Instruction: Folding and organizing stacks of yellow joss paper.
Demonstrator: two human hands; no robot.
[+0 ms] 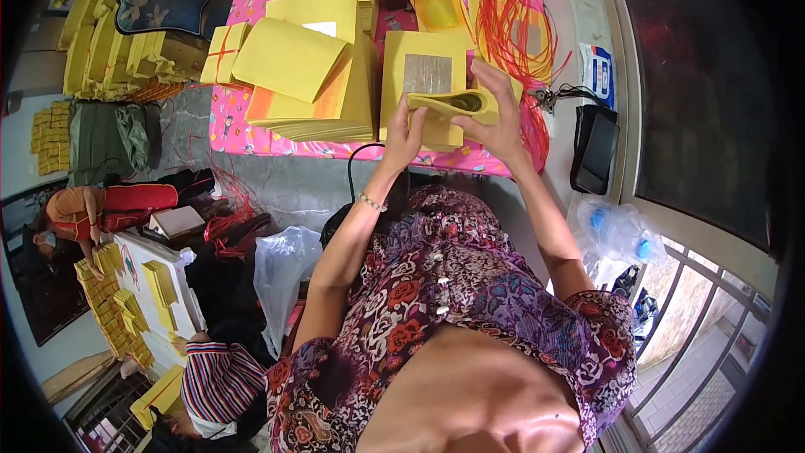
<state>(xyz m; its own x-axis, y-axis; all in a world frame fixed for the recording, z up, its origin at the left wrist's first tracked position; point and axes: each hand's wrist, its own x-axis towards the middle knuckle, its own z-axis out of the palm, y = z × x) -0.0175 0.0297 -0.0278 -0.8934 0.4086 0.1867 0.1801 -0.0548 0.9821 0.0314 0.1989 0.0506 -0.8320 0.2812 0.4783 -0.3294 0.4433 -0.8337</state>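
yellow joss paper bundle [444,103]: held in both hands over the near side of the bench [231,124], curled into a loop with its closed bend toward the right. left hand [404,136]: fingers narrow, pinching the left end of the bundle; a beaded bracelet [371,202] encircles the wrist. right hand [501,120]: fingers spread wide around the bend, thumb at the near edge; palm pressure cannot be determined. foil-faced stack [426,71]: on the bench beneath the bundle in this view; contact between the two cannot be confirmed. tall paper stack [289,128]: immediately left, carrying a folded yellow sheet [288,59] laid askew. small tied packet [225,54]: beside that sheet, bound with red string. loose red strings [511,13]: draped across the right side of the bench.
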